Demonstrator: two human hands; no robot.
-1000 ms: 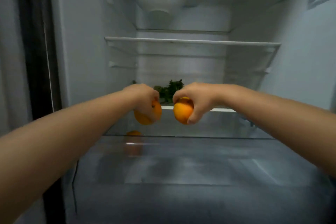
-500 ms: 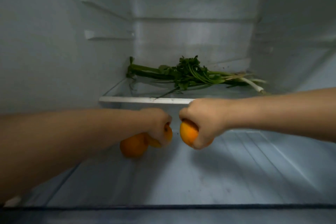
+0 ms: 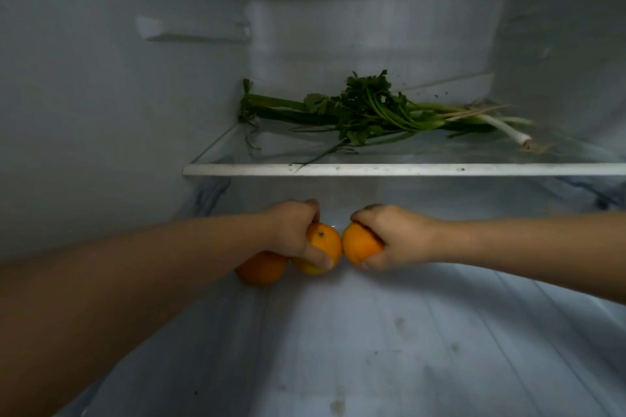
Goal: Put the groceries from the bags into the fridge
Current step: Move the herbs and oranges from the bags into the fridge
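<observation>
Oranges are going into the fridge (image 3: 101,112) right now. The left hand (image 3: 293,230) has its grip closed around one orange (image 3: 323,242). The right hand (image 3: 394,237) has its grip closed around another orange (image 3: 359,245). Both are low in the fridge, under the shelf (image 3: 403,169), and the two oranges almost touch each other. I cannot tell if they sit on the fridge floor (image 3: 389,349) yet or are a little above it.

A third orange (image 3: 262,269) lies on the floor, just beside the left hand and partly hidden by it. Some greens (image 3: 369,110) and a spring onion (image 3: 501,127) lie on the shelf above. So I think part of the job is done: those things are put away.

What is left, I think, is to let go of these two oranges so they stay put. The bags are not in sight, so I cannot say how much food is left in them.
</observation>
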